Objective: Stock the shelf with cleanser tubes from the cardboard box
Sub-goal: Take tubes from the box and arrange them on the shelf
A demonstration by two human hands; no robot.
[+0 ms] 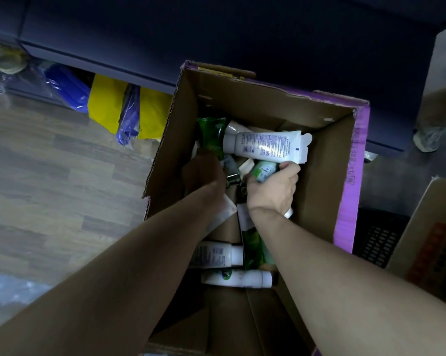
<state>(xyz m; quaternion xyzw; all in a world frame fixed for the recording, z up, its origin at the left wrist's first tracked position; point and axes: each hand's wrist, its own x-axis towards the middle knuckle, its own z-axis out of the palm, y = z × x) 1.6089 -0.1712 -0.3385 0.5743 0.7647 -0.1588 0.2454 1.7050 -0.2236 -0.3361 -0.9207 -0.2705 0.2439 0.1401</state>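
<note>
An open cardboard box with purple outer sides stands on the floor, with several white and green cleanser tubes lying loose inside. Both my arms reach down into it. My right hand is closed around a white-and-green tube. A large white tube lies just beyond that hand. My left hand is in shadow, its fingers curled at the base of a dark green tube. More white tubes lie at the near end of the box.
A dark blue shelf base runs behind the box. Yellow and blue plastic packages lie under it on the left. Another cardboard box and a black crate stand to the right. Wood-look floor spreads left.
</note>
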